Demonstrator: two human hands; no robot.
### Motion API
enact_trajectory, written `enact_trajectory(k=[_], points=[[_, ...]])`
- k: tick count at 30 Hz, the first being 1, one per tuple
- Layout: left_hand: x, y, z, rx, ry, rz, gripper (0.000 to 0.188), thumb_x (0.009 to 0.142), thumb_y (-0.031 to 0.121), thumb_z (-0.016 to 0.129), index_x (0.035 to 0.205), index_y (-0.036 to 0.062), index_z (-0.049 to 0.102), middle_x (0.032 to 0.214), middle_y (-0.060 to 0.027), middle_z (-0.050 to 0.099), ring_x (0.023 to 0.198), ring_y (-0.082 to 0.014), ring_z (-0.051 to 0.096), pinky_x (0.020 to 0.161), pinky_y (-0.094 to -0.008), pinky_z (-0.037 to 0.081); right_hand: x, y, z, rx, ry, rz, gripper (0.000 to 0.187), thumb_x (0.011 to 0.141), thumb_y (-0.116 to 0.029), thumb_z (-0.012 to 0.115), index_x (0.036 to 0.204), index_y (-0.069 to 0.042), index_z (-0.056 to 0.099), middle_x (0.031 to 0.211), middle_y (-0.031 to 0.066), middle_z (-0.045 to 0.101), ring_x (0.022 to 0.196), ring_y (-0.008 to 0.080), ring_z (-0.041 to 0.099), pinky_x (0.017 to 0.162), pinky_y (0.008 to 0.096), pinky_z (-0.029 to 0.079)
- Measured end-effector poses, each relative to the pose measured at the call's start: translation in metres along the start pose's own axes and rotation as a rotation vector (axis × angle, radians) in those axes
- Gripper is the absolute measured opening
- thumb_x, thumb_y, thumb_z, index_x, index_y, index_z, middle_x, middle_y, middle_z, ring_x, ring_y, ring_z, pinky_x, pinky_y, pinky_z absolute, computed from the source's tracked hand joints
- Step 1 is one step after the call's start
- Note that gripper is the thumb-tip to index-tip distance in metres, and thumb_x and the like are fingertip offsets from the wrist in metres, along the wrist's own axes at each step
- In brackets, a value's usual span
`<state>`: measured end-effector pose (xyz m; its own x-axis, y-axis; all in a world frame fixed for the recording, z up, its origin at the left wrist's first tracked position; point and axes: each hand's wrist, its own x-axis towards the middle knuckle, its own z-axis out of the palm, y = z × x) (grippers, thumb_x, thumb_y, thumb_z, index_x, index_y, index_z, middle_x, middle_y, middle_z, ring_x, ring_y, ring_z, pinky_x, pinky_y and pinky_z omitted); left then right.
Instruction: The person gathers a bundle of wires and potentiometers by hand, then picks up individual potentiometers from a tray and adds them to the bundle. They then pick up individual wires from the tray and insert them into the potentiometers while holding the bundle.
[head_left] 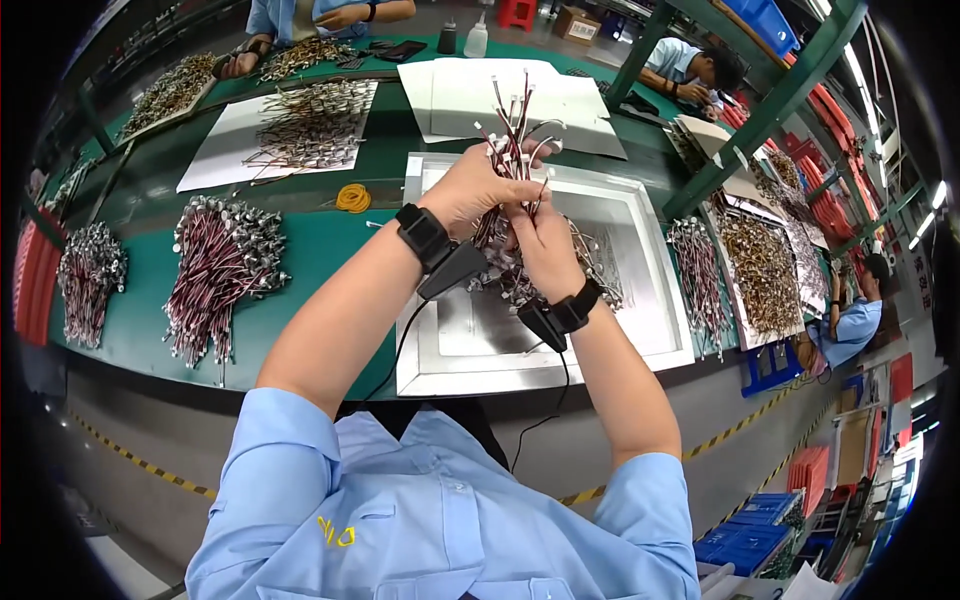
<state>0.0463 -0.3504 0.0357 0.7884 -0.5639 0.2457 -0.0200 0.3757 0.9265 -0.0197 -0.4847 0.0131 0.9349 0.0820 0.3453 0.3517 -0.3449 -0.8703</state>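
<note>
The bundle of wires (513, 150) was in the upper middle of the frame, upright between the two hands, above the white frame (480, 376) on the green table (335, 290). Its wires were thin, dark red and blackish, with small white connectors at their ends. The upper ends fanned out unevenly, a few standing well above the rest, and one pale lead arched toward the right.

The left hand (468, 192) had its fingers curled around the bundle, with the thumb lying across the front toward the right. The right hand (543, 245) was just below, its fingers bent closely together against the wires; whether it gripped them firmly or only touched them, one could not tell.

The hands covered the bundle's middle, so its strands could not be counted. Its lower part ran into a tangle of connectors (512, 288) inside the frame, and where one ended and the other began was unclear. The wrists and the black wrist devices (425, 236) hid part of that tangle. The left hand's far fingers were mostly out of sight behind the wires, and the finest leads blurred together.
</note>
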Motion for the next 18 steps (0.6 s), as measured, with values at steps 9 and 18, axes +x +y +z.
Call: enact_trajectory(k=[9, 18], points=[[-0.005, -0.006, -0.005, 0.036, -0.112, 0.125, 0.047, 0.072, 0.012, 0.075, 0.114, 0.0036, 0.055, 0.097, -0.0027, 0.061, 0.084, -0.0092, 0.057, 0.08, -0.026, 0.048, 0.013, 0.011, 0.004, -0.046, -0.021, 0.129, 0.023, 0.095, -0.022, 0.047, 0.1, 0.001, 0.052, 0.069, 0.0031, 0.055, 0.056, 0.0101, 0.052, 0.052, 0.0258, 0.043], [-0.005, 0.0, -0.025, 0.124, 0.073, 0.063, 0.018, 0.082, 0.012, 0.064, 0.096, 0.0014, 0.061, 0.086, -0.0022, 0.063, 0.086, -0.0096, 0.058, 0.08, -0.0252, 0.045, 0.009, -0.002, -0.004, -0.342, -0.109, -0.115, 0.032, 0.09, -0.019, 0.055, 0.114, 0.002, 0.05, 0.093, 0.0092, 0.062, 0.081, 0.0165, 0.061, 0.073, 0.0292, 0.048]])
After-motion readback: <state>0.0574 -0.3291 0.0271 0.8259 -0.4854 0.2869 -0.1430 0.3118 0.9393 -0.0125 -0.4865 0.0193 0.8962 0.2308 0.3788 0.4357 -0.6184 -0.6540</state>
